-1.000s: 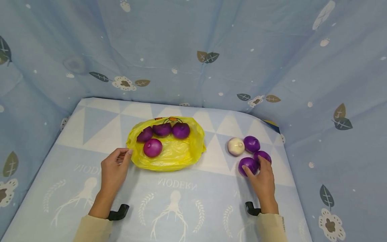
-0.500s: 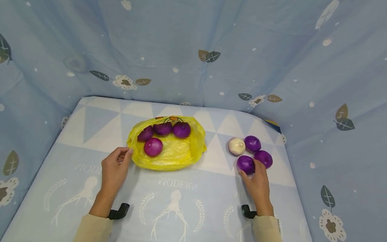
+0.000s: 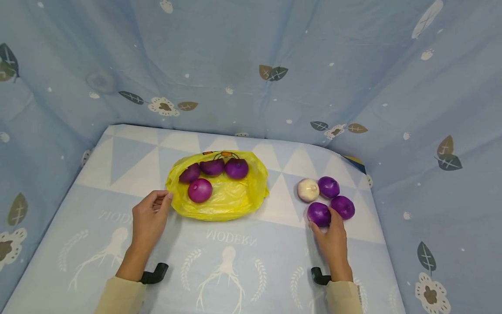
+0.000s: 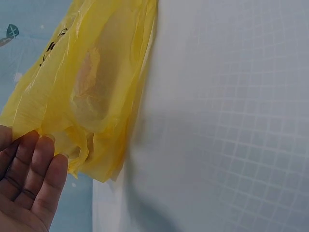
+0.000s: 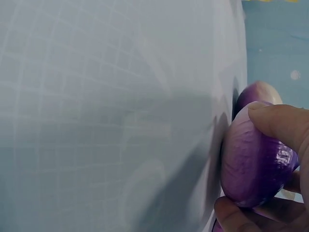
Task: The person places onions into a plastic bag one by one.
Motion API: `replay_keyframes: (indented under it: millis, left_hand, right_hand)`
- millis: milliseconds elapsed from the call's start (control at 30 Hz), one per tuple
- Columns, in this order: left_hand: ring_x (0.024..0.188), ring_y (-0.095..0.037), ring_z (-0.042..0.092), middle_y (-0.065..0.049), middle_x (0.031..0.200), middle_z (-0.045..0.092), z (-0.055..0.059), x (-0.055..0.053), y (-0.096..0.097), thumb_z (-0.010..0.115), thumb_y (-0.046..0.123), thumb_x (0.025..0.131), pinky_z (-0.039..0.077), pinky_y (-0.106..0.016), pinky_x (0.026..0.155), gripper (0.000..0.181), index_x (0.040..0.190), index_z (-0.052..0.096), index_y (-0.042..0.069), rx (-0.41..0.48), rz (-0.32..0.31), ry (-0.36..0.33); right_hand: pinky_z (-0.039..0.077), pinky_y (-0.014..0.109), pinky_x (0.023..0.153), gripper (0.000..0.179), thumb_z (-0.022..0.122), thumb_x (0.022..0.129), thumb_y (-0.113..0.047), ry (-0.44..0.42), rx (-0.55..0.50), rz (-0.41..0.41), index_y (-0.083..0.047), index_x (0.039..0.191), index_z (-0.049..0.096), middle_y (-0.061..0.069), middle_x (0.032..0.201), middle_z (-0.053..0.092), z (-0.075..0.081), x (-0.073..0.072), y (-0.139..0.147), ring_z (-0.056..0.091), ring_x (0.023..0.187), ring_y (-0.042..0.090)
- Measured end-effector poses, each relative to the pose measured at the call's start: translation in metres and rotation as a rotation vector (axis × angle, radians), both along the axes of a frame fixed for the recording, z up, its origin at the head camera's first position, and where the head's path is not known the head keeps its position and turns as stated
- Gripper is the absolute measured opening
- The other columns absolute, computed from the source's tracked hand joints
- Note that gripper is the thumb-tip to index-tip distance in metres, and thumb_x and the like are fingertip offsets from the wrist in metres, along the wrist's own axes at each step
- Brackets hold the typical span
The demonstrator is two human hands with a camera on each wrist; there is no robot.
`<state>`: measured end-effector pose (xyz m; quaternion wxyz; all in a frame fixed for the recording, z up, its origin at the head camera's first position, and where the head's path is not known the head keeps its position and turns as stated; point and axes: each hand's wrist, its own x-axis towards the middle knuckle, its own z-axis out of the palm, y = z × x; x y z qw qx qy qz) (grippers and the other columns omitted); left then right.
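An open yellow plastic bag [image 3: 229,203] lies on the table, with several purple onions inside, among them a reddish-purple onion [image 3: 200,190]. My left hand [image 3: 150,220] pinches the bag's left rim between thumb and fingers, seen close up in the left wrist view. On the right side my right hand [image 3: 333,244] grips a purple onion [image 3: 318,214], thumb on one side and fingers on the other, low at the tabletop in the right wrist view. Close around it sit a whitish onion [image 3: 307,190] and two more purple onions, one farther back [image 3: 328,187] and one to the right [image 3: 343,207].
A patterned cloth [image 3: 223,244] in pale blue and white covers the table. A blue curtain [image 3: 235,65] printed with leaves and flowers surrounds its back and sides. Black curved pieces [image 3: 156,274] show at both wrists.
My right hand has shifted left, taking hold of the near onion and drawing it slightly left, apart from the onion on the right. The left hand stays at the bag's rim.
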<state>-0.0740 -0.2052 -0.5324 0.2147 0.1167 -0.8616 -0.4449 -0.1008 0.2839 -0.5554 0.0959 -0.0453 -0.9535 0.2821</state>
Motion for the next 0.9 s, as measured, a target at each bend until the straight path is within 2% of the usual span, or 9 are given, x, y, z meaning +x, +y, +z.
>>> replay_keyframes:
  millis: [500, 667, 900]
  left_hand:
    - [0.075, -0.015, 0.061, -0.003, 0.091, 0.069, 0.001, 0.0002, 0.0005, 0.065, 0.027, 0.093, 0.046, -0.009, 0.066, 0.022, 0.102, 0.07, 0.007, 0.008, -0.006, -0.008]
    - [0.075, -0.013, 0.06, -0.002, 0.091, 0.068, 0.0001, 0.0003, 0.001, 0.065, 0.028, 0.094, 0.045, -0.008, 0.065, 0.022, 0.102, 0.069, 0.008, 0.004, -0.005, -0.016]
    - [0.074, -0.012, 0.059, -0.003, 0.09, 0.068, -0.0003, 0.0004, 0.0002, 0.065, 0.026, 0.094, 0.045, -0.007, 0.065, 0.021, 0.102, 0.069, 0.007, -0.012, -0.009, 0.005]
  right_hand:
    - [0.038, 0.053, 0.101, 0.077, 0.084, 0.076, -0.02, 0.032, -0.025, -0.001, 0.001, 0.138, 0.043, 0.023, 0.135, 0.047, -0.0009, 0.0014, -0.0017, 0.046, 0.124, 0.038]
    - [0.041, 0.052, 0.099, 0.078, 0.084, 0.076, -0.022, 0.019, -0.033, -0.007, 0.001, 0.139, 0.043, 0.022, 0.135, 0.047, 0.0012, 0.0023, -0.0033, 0.048, 0.121, 0.037]
    - [0.045, 0.051, 0.094, 0.078, 0.084, 0.077, -0.023, 0.045, -0.048, 0.019, -0.001, 0.14, 0.043, 0.02, 0.135, 0.048, 0.0084, 0.0038, -0.0082, 0.051, 0.117, 0.036]
